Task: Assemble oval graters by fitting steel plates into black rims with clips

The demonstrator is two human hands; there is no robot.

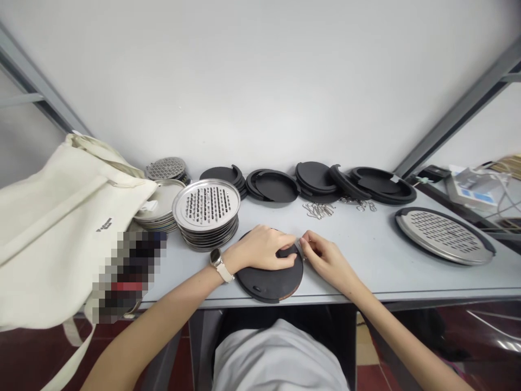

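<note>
A round black disc (271,285) lies near the front edge of the table, with a strip of brownish metal showing along its lower right rim. My left hand (264,247), with a watch at the wrist, is laid over the disc and holds it, thumb and forefinger curved near its right side. At the disc's right edge, my right hand (321,252) is closed in a pinch. Whatever is between those fingertips is too small to make out. Behind the hands lies a small heap of metal clips (319,210).
A stack of round metal grater plates (207,209) stands left of the disc, beside plain plates (163,198). Black round holders (277,185) line the wall. A large oval grater (448,233) lies at right. A cream bag (61,228) covers the left end.
</note>
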